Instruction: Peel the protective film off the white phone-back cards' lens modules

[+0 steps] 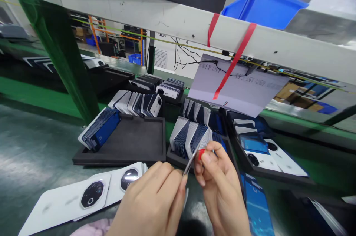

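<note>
My left hand [152, 197] is closed, back up, around a slim pointed metal tool [191, 161] that looks like tweezers. Its tip reaches a small red piece [201, 153] pinched between the thumb and fingers of my right hand [221, 188]. What the red piece is, I cannot make out. A pale edge of something shows below the left fingers. Left of my hands lie white phone back covers [63, 199] with round dark camera areas, overlapping on the bench. A blue-filmed panel [258, 206] lies to the right of my right hand.
Black foam trays [139, 138] stand ahead, with rows of upright panels [191, 136] in several of them. Another tray [289, 176] with white covers is at the right. A white beam [155, 13] crosses overhead, with a blue bin [267, 8] above. A green post [61, 58] rises at left.
</note>
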Tool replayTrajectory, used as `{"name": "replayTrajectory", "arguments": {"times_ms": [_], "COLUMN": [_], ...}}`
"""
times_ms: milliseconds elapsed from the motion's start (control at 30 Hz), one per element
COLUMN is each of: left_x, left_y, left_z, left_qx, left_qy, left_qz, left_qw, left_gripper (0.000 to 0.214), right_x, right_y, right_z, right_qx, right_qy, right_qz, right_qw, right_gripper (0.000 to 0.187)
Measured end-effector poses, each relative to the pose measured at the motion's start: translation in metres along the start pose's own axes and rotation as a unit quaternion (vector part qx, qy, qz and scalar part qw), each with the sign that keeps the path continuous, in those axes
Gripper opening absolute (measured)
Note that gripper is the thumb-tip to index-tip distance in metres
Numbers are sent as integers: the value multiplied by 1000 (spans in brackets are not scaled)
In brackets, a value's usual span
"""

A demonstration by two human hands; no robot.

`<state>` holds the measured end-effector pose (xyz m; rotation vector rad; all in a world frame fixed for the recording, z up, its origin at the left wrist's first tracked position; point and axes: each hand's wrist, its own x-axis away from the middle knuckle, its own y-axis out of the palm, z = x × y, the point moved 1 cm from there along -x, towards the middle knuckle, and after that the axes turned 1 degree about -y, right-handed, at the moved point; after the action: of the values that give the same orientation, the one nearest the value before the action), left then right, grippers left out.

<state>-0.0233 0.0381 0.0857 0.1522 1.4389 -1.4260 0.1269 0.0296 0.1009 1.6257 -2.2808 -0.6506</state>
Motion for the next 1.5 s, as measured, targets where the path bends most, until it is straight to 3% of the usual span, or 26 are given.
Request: {"name": "replayTrajectory", "arguments": {"times_ms": [200, 467, 600, 700, 800, 933, 1033, 1167, 1333, 1500], "left_x": [-2, -1, -1, -5, -10, -11, -12, -14, -17, -17], "left_y": [3, 1, -4, -8, -9, -8, -8, -9, -8, -7], "left_z": [2, 1, -3, -9, -17, -23, -21, -17, -16, -17], "left_qx": [-34, -78, -33, 70, 164, 224, 250, 260, 248, 247], "left_qy": [19, 62, 19, -58, -136, -196, -228, -237, -215, -221], "left_qz": [9, -26, -53, -75, -93, -123, -142, -119, -88, -97], "left_qw": [999, 995, 998, 993, 973, 947, 930, 929, 941, 939], "left_gripper": [28, 28, 25, 28, 34, 36, 34, 31, 27, 29], "right_x": [-2, -23, -37, -31, -9, 18, 24, 26, 26, 25], "right_y": [0, -12, -25, -29, -23, -9, -5, -5, -4, -2], "right_z": [-1, 5, 8, 2, -9, -17, -17, -11, -4, -9], "right_qx": [30, 83, 125, 148, 194, 320, 359, 406, 403, 383], "right_qy": [21, 63, 71, 16, -89, -215, -243, -255, -237, -214], "right_qz": [2, -55, -102, -87, -47, -69, -94, -134, -140, -144], "right_qw": [999, 993, 984, 985, 976, 920, 896, 867, 873, 887], "right_gripper": [36, 44, 54, 49, 36, 10, 6, 24, 40, 11]}}
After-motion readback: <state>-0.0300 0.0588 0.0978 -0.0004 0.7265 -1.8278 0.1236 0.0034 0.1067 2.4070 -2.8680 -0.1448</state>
